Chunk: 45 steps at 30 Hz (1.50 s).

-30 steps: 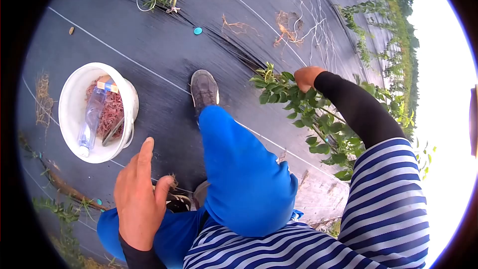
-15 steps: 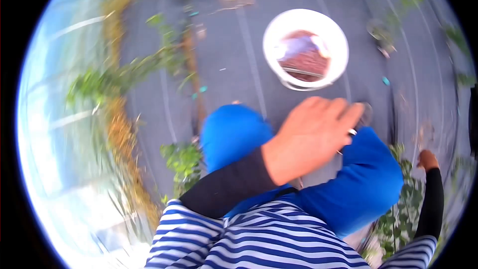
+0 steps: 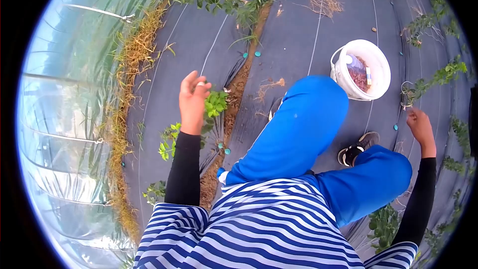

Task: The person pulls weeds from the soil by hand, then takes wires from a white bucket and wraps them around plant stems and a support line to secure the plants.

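Observation:
My left hand [image 3: 193, 102], with a ring on one finger, is raised at the left beside a bright green leafy plant [image 3: 216, 103]. Its fingers are loosely bent and apart, and I see nothing in them. On the other side, my right hand [image 3: 422, 130] hangs over the dark ground sheet near a small plant stem [image 3: 407, 92]. Its fingers are curled in and their tips are hidden, so whatever they hold, if anything, does not show. Between the hands, beyond my knees, stands a white bucket [image 3: 382, 77] with reddish-brown bits [image 3: 359, 80] and a pale purplish item inside.
Dark ground sheet [image 3: 294, 40] with white lines covers the ground. A strip of bare soil [image 3: 242, 82] runs through it, with plants along it. Dry yellow grass [image 3: 130, 77] borders a clear plastic wall [image 3: 64, 104] at the left. Dry roots [image 3: 324, 6] lie ahead.
My left hand has swung from in front of my knees to the left, beside the green plant. The view has shifted, so the bucket now appears farther right. My right hand stays at the right.

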Motion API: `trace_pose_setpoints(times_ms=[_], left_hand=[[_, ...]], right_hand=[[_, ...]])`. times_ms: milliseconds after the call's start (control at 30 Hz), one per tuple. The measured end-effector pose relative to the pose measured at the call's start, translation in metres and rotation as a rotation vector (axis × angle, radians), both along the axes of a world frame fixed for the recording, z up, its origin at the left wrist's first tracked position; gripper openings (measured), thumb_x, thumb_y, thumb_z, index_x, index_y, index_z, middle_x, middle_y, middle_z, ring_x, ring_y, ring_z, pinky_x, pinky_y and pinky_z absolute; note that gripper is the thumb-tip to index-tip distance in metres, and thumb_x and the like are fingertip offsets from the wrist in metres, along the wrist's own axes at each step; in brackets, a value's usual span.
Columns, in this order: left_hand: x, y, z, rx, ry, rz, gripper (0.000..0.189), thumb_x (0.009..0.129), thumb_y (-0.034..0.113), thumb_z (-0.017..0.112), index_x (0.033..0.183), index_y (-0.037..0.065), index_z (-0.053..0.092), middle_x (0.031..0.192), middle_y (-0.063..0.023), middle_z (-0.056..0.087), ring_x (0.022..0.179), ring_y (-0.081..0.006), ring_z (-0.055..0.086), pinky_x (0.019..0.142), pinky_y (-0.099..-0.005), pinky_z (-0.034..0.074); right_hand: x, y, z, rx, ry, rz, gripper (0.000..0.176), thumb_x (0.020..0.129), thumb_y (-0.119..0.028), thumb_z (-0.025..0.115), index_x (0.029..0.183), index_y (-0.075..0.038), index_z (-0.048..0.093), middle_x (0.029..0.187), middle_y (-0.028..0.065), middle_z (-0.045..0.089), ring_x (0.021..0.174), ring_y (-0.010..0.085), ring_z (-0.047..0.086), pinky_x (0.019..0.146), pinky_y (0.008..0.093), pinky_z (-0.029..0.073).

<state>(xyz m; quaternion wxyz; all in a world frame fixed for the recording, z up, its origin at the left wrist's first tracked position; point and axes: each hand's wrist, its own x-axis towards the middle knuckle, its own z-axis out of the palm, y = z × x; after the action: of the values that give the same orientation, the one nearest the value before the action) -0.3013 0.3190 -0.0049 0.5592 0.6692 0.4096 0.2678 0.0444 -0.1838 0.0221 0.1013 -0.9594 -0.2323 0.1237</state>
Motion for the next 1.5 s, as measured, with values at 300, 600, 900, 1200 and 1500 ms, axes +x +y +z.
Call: trace_pose_setpoints(times_ms=[300,600,900,1200,1500], left_hand=[[-0.028,0.033,0.028,-0.034,-0.011,-0.024,0.036,0.090,0.012,0.048,0.124,0.001,0.043,0.114,-0.0110,0.053,0.095,-0.0165,0.057,0.081,-0.0299,0.047],[-0.055,-0.052,-0.121,-0.666,0.200,-0.181,0.023,0.094,0.022,0.040,0.105,0.006,0.054,0.092,-0.0038,0.060,0.076,-0.0138,0.060,0.067,-0.0295,0.050],[0.029,0.004,-0.295,-1.133,-0.463,0.678,0.065,0.092,0.039,0.044,0.138,0.001,0.017,0.142,-0.0160,0.025,0.127,-0.0287,0.034,0.103,-0.0418,0.034],[0.063,0.052,-0.323,-1.102,-0.880,1.035,0.047,0.089,0.039,0.048,0.120,0.004,0.043,0.125,-0.0089,0.050,0.113,-0.0263,0.050,0.096,-0.0442,0.042],[0.039,0.041,-0.302,-1.066,-0.778,0.853,0.023,0.086,0.026,0.058,0.093,0.005,0.057,0.092,-0.0094,0.063,0.089,-0.0228,0.061,0.084,-0.0366,0.050]], right_hand=[[-0.066,0.093,0.037,-0.017,0.088,0.149,0.025,0.072,-0.011,0.060,0.095,-0.002,0.061,0.079,0.0144,0.063,0.074,0.0269,0.061,0.069,0.0341,0.047],[-0.046,0.126,0.031,-0.035,0.238,0.120,0.026,0.072,-0.007,0.061,0.097,0.000,0.060,0.078,0.0157,0.061,0.073,0.0265,0.060,0.068,0.0325,0.047],[-0.040,0.103,0.017,0.116,0.290,0.017,0.034,0.073,0.001,0.058,0.107,0.000,0.056,0.089,0.0131,0.062,0.083,0.0210,0.059,0.070,0.0313,0.046],[-0.021,0.033,-0.014,0.004,0.613,-0.279,0.029,0.080,-0.004,0.054,0.109,-0.001,0.055,0.084,0.0070,0.057,0.079,0.0143,0.056,0.071,0.0275,0.045],[-0.022,0.055,-0.016,0.073,0.716,-0.377,0.032,0.085,-0.016,0.060,0.113,-0.003,0.054,0.085,0.0047,0.056,0.077,0.0112,0.051,0.067,0.0245,0.044]])
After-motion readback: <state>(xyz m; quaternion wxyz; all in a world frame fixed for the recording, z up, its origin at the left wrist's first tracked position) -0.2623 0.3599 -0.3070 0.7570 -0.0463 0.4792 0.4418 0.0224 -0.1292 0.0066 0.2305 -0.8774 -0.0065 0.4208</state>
